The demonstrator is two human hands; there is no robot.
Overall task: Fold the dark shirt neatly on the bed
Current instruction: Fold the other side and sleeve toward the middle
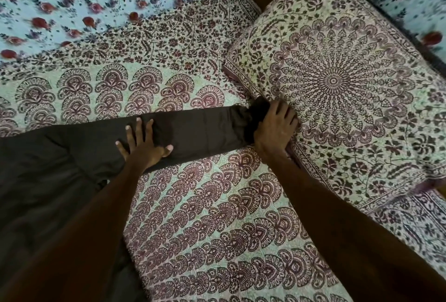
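The dark shirt (pixel 60 171) lies spread on the printed bedcover (pixel 217 217), its body filling the left side of the view and 1 long sleeve (pixel 198 130) stretched out flat to the right, toward the pillow (pixel 350 84). The left hand (pixel 142 143) rests palm down on the sleeve about midway along it, fingers spread and flat, pinning the cloth. The right hand (pixel 275 125) sits at the cuff end, just beside the pillow's edge — its fingers curl over the bunched dark cuff, though whether they pinch the fabric or only press on it cannot be told from here.

The step in hand looks like straightening and smoothing the sleeve before it is folded; the shirt's body is not yet folded at all, so the task seems to be at an early stage. The next move probably calls for lifting the cuff and carrying it back across the body — with the left hand holding the fold line steady so that the sleeve lands without creases.
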